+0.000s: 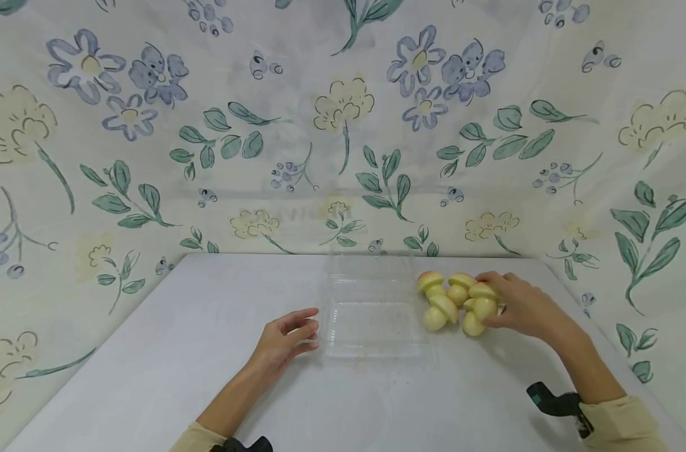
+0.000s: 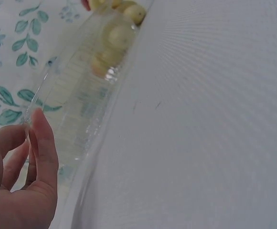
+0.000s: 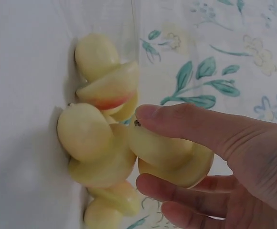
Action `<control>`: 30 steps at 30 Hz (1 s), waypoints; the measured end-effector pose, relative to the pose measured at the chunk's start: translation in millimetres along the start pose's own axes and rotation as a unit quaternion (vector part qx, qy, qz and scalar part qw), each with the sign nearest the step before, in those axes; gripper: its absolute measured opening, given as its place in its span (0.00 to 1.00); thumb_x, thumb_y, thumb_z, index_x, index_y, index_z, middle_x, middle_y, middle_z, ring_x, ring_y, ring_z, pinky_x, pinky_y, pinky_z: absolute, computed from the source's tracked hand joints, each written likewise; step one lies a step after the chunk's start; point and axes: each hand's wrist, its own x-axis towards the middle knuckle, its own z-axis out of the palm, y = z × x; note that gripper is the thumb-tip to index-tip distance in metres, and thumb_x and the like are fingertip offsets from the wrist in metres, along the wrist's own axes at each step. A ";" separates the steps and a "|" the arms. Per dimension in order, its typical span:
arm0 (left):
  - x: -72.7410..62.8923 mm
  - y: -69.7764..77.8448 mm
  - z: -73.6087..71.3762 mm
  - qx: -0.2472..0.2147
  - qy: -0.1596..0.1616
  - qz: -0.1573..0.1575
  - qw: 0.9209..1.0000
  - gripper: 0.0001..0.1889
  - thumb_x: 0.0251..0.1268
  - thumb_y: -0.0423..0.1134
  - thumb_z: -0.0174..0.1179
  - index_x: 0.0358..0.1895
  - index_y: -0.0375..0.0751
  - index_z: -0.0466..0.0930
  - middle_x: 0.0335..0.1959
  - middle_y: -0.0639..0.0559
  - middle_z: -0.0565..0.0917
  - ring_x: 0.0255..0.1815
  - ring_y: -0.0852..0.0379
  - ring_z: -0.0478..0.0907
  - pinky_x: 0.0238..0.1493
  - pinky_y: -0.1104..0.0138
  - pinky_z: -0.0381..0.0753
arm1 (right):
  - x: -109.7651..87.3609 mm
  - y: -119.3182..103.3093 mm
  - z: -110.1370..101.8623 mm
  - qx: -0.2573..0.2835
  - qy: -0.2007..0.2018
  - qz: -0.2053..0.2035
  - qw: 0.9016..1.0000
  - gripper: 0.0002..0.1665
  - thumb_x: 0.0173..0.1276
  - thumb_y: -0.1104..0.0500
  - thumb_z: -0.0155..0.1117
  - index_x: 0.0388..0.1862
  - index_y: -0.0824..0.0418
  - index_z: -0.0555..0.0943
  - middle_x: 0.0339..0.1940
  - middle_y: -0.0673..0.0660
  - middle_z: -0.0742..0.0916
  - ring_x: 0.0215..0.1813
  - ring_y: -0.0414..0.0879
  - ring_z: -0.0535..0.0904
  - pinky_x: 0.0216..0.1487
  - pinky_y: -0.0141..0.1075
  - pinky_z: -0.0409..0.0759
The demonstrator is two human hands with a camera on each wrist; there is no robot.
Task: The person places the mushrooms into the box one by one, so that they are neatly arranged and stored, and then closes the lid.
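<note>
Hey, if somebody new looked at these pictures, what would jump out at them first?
Probably the pale yellow mushroom-shaped pieces, bunched toward the right of the white table, with the right hand gripping one. Next, perhaps, the bold floral cloth filling the background behind the table. The clear plastic container is easier to miss, sitting between the pieces and the left hand.
</note>
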 end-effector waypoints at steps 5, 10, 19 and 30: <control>0.6 -1.5 0.2 0.004 0.001 0.000 1.000 0.29 0.64 0.33 0.65 0.66 0.27 0.69 0.38 0.55 0.79 0.36 0.61 0.79 0.42 0.68 0.87 | 5.6 -7.1 0.6 0.006 0.001 -0.002 1.000 0.44 0.54 0.48 0.76 0.68 0.54 0.68 0.52 0.66 0.80 0.43 0.53 0.78 0.35 0.45 0.78; 1.1 -2.6 0.9 0.005 0.004 0.000 1.000 0.27 0.64 0.33 0.64 0.65 0.28 0.70 0.37 0.54 0.79 0.36 0.61 0.79 0.42 0.68 0.88 | 12.8 -17.0 2.0 0.014 0.006 -0.021 1.000 0.44 0.53 0.48 0.77 0.67 0.53 0.69 0.50 0.64 0.80 0.42 0.51 0.77 0.36 0.42 0.77; 2.4 -1.2 0.9 0.003 0.008 -0.002 1.000 0.28 0.63 0.34 0.65 0.65 0.28 0.70 0.37 0.54 0.79 0.36 0.60 0.80 0.41 0.68 0.88 | 28.1 -34.2 3.6 0.026 0.004 -0.039 0.999 0.44 0.53 0.48 0.78 0.67 0.52 0.70 0.52 0.63 0.81 0.44 0.52 0.78 0.38 0.44 0.78; 1.5 0.0 2.3 0.002 0.011 -0.008 1.000 0.27 0.63 0.33 0.65 0.65 0.29 0.71 0.37 0.54 0.79 0.36 0.60 0.79 0.42 0.68 0.87 | 45.5 -50.9 11.5 0.050 -0.007 -0.074 0.996 0.44 0.55 0.48 0.77 0.68 0.53 0.69 0.51 0.58 0.82 0.48 0.50 0.77 0.44 0.43 0.78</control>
